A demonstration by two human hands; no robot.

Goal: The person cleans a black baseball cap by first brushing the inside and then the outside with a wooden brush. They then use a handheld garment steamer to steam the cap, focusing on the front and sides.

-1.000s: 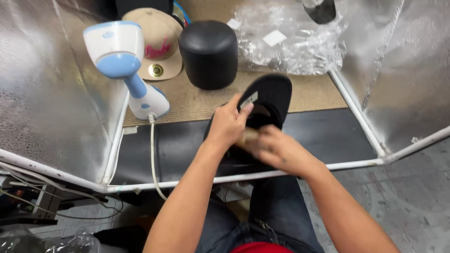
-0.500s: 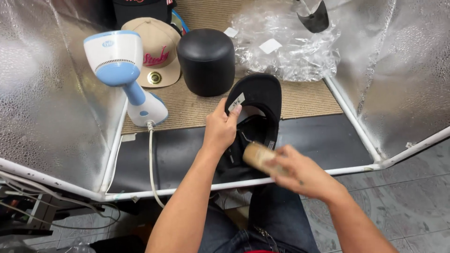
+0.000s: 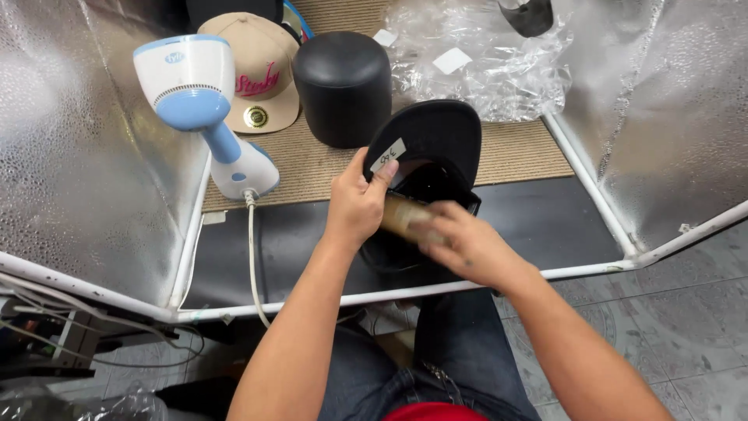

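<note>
Between our two hands sits a black cap (image 3: 428,148), turned upside down with its flat brim pointing away from us. Our left hand (image 3: 357,204) pinches the edge where brim meets crown, thumb pressed near a small white sticker (image 3: 387,155). Our right hand (image 3: 460,243), blurred, is closed around a tan, cardboard-like piece (image 3: 401,214) at the cap's opening. We judge the cap light, its crown soft, its brim stiff, so the brim edge is the surest hold. Beyond it on the woven mat (image 3: 514,156) stand a black dome-shaped form (image 3: 343,86), a beige cap (image 3: 257,70), a white and blue handheld steamer (image 3: 199,109) and crumpled clear plastic (image 3: 483,54).
</note>
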